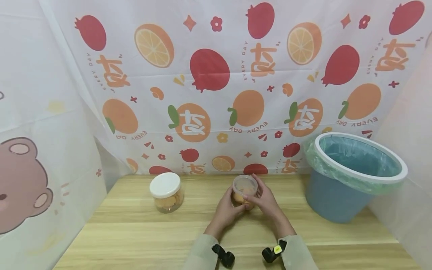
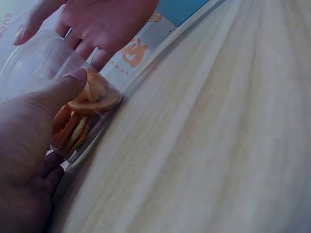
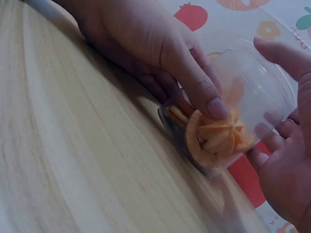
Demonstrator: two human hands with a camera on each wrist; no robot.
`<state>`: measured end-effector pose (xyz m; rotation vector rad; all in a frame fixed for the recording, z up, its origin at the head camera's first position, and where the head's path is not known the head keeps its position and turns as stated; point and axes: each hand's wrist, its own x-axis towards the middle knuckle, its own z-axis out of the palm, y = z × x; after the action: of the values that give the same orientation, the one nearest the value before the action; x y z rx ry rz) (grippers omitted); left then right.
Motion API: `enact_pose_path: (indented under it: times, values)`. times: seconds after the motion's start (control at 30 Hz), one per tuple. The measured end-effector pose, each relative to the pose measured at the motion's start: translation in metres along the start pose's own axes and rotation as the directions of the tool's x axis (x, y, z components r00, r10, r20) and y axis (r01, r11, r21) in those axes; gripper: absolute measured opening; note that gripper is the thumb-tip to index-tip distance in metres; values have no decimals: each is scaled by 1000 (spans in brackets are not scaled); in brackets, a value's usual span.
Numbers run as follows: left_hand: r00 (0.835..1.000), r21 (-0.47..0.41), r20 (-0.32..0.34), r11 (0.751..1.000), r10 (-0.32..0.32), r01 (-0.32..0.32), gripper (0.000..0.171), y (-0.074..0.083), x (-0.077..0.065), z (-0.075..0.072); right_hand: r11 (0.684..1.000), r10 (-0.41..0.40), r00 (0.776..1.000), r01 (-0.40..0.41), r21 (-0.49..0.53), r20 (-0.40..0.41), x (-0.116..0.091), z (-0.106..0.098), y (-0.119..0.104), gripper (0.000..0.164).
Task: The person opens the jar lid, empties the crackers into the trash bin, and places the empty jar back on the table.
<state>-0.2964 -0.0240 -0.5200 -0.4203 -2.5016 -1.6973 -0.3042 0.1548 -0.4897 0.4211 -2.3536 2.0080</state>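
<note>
A clear plastic jar [image 1: 243, 191] stands on the wood-grain table, with orange-brown, ridged biscuits [image 3: 214, 138] in its lower part. Its round top is see-through. My left hand [image 1: 227, 210] grips the jar low on the left side, thumb pressed across the front wall. Round the upper right side curves my right hand [image 1: 266, 198], its thumb at the front near the rim and its fingers behind; the palm stands off from the wall in both wrist views. Left of the hands is a second clear jar [image 1: 167, 202] of similar biscuits, topped by a white lid [image 1: 165, 185].
At the right stands a blue bin [image 1: 337, 195] with a white rim and a green plastic liner [image 1: 312, 157]. A fruit-printed cloth [image 1: 209, 71] hangs along the table's [image 1: 135, 232] back edge, and pale cloths flank both sides. Both wrists wear small black cameras [image 1: 227, 258].
</note>
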Motion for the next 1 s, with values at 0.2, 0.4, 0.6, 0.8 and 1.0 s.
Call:
enact_pose_path:
  times: [0.2,0.4,0.6,0.8,1.0]
  values:
    - [1000,4,0,1000,-1,1,97,-2,0,0,999,10,1000,-10,-32,-6,-2,-1,1,88]
    - [1000,-5,2,1000,5,-5,96,-2,-2,1,998,4,1000,-5,-58,-23,-2,-1,1,87]
    - [1000,5,-5,1000,16,-16,94,-3,0,1,999,27,996,-30,-36,-81,-1,2,-3,86]
    - [1000,9,-5,1000,12,-12,94,-3,0,1,993,67,989,-79,-84,-130,-5,7,-14,88]
    - [1000,7,0,1000,19,-19,95,-4,0,1,973,81,990,-104,-206,-115,-7,4,-25,92]
